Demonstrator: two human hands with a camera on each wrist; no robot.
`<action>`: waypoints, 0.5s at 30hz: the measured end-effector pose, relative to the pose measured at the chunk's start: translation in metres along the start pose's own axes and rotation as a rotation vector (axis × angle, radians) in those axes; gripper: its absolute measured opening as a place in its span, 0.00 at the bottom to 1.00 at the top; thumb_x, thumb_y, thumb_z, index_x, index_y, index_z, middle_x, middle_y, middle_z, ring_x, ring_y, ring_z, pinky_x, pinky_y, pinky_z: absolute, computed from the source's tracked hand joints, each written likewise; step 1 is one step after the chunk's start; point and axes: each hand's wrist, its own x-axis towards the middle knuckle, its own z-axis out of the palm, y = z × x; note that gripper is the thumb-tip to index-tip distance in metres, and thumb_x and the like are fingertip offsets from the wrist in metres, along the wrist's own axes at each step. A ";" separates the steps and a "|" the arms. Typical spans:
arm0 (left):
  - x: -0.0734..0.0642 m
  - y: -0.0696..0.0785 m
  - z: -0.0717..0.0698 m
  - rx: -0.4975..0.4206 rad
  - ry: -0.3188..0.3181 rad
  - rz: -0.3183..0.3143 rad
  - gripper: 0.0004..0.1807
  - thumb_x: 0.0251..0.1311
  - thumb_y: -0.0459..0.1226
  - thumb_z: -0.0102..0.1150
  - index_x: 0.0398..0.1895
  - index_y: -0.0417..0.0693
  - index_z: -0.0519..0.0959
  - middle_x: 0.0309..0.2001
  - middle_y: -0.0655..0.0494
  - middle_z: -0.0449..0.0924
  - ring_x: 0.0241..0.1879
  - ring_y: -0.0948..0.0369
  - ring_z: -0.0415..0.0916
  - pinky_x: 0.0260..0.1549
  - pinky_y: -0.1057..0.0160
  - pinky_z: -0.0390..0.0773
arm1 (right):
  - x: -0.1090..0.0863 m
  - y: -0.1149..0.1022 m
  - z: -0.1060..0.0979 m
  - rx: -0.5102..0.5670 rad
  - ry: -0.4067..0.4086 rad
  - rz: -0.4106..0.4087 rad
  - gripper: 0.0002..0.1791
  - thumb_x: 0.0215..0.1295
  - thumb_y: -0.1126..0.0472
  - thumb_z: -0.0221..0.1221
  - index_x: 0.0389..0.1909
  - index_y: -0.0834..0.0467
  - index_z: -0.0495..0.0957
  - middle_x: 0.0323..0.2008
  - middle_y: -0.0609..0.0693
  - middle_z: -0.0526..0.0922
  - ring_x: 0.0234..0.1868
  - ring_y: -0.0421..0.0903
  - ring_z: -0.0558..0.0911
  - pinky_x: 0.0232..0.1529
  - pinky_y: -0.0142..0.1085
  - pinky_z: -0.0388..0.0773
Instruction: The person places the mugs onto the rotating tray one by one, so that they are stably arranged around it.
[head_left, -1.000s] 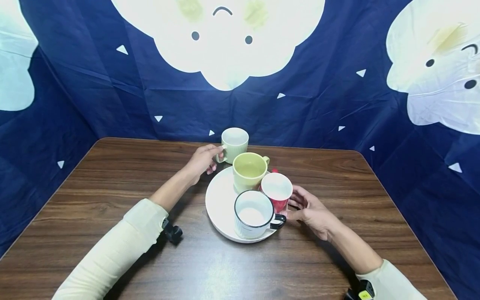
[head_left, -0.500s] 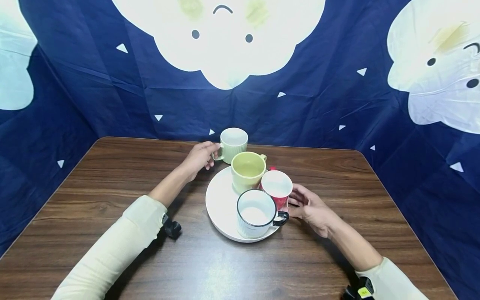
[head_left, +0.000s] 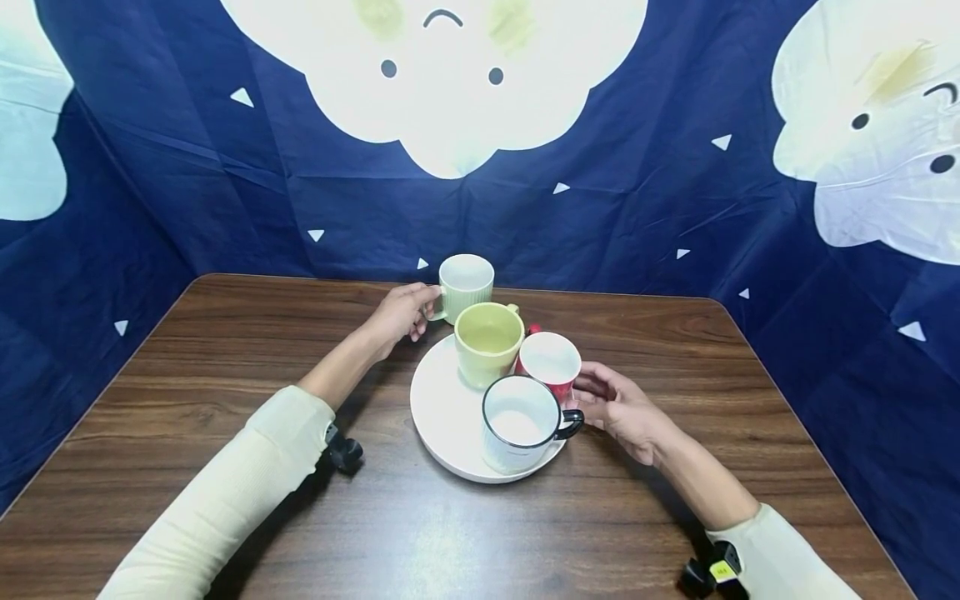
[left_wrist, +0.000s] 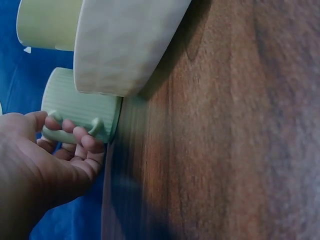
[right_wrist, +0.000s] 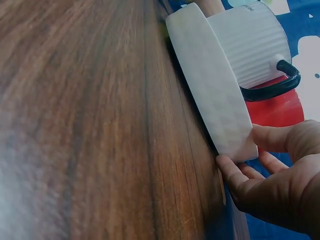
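My left hand [head_left: 402,315] grips the handle of a pale green ribbed mug [head_left: 467,283] standing behind the tray; the left wrist view shows fingers curled at its handle [left_wrist: 96,127]. With my right hand [head_left: 626,414] I hold the right rim of a round white tray [head_left: 442,417]. In the right wrist view the thumb lies on the upper edge and the fingers reach the lower side. On the tray stand a yellow-green mug [head_left: 487,358], a red mug [head_left: 558,390] with a white inside, and a white enamel mug [head_left: 517,446] with black rim and handle.
A brown wooden table [head_left: 420,542] carries everything. Behind it hangs a dark blue cloth [head_left: 225,208] with white clouds, close to the far table edge. The pale green mug stands near that edge.
The tray has turned anticlockwise with its mugs: the enamel mug moved right, the red mug away from me, the yellow-green mug left. The pale green mug shifted slightly left.
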 end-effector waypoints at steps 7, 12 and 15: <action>0.002 -0.004 0.002 -0.004 -0.009 0.020 0.21 0.89 0.48 0.47 0.34 0.46 0.69 0.28 0.57 0.69 0.25 0.62 0.67 0.24 0.67 0.72 | 0.004 -0.001 -0.002 -0.014 0.023 0.016 0.33 0.74 0.74 0.64 0.78 0.65 0.69 0.71 0.61 0.79 0.58 0.36 0.87 0.57 0.32 0.88; 0.002 -0.004 0.005 -0.009 -0.024 0.023 0.21 0.89 0.48 0.43 0.34 0.48 0.68 0.28 0.60 0.66 0.25 0.62 0.64 0.25 0.67 0.71 | 0.007 -0.001 -0.004 -0.011 0.025 0.015 0.32 0.75 0.74 0.65 0.77 0.66 0.69 0.69 0.60 0.79 0.56 0.37 0.88 0.55 0.32 0.89; 0.002 -0.003 0.007 -0.031 -0.036 0.019 0.20 0.89 0.48 0.41 0.34 0.49 0.69 0.29 0.61 0.64 0.26 0.63 0.63 0.26 0.67 0.70 | 0.009 -0.001 -0.005 -0.006 0.030 0.011 0.31 0.75 0.74 0.64 0.77 0.66 0.70 0.68 0.58 0.80 0.55 0.37 0.88 0.55 0.32 0.89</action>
